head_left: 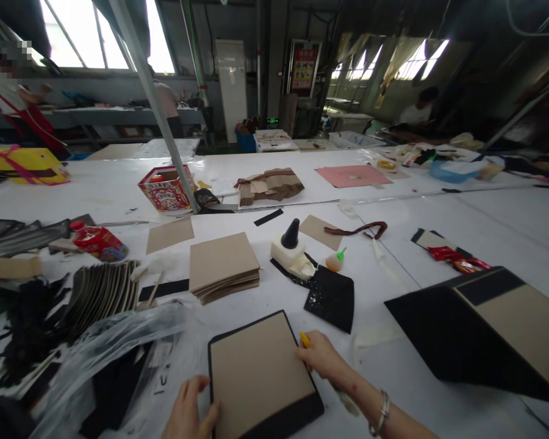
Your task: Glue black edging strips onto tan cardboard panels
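Two bare hands are seen over one tan board [260, 372] edged in black, laid flat on a white table [466, 213] at bottom centre; the left hand [190, 408] is loosely open, fingers curved, nothing gripped, its thumb set at the board's left edge; the right hand [318, 356] is closed around one yellow-ended tool [305, 339] at the right edge, most of the tool being hidden by the fingers.

Just beyond the board, one black piece [332, 299] flecked with white is seen; next to it are placed one white container [286, 251] topped by a black cone and one small orange bottle [335, 262] with a green tip; to their left, one stack of tan boards [224, 262] is piled, its layers too close to be counted; two single tan cards [170, 235] are laid farther back, one on each side of the stack.

At the left, one clear plastic bag [165, 323] and one row of dark strips [103, 296] are spread; at the right, one large black-and-tan panel [439, 329] is laid; farther off, one red patterned box [167, 190] and one pink sheet [354, 175] are set; three people [16, 110] are glimpsed in the background.
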A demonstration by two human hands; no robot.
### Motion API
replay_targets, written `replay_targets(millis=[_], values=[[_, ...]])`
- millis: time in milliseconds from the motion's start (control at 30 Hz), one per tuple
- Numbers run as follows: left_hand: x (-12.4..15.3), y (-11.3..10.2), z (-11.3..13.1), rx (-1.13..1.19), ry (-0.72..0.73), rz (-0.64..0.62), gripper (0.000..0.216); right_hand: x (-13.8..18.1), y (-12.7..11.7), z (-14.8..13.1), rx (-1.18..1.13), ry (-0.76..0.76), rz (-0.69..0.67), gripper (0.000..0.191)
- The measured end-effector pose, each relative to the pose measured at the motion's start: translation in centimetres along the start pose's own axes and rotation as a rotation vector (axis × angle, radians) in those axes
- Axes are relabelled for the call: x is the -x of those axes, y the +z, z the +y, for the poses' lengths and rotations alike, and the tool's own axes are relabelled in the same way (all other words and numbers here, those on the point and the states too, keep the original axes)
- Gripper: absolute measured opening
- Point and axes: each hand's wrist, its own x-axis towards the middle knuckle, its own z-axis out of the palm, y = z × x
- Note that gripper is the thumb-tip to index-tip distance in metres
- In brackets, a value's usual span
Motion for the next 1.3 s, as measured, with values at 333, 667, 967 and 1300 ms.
replay_targets(millis=[333, 667, 967, 1300], values=[[0.0, 3.8, 6.0, -0.391, 0.377, 0.15, 0.045, -0.8, 0.0, 0.6, 0.105, 0.013, -0.04, 0.014], [0.6, 4.4, 7.5, -0.335, 0.305, 0.027, 0.059, -0.5, -0.9, -0.6, 0.304, -0.073, -0.036, 0.016], [0.6, 3.2, 9.4, -0.165, 0.198, -0.156, 0.072, 0.4, -3.9, -2.6, 0.617, -0.331, -0.03, 0.038], [0.6, 4.5, 7.6, -0.115, 0.274, -0.137, 0.079, 2.8, -7.4, -13.1, 0.465, -0.713, 0.008, 0.034]])
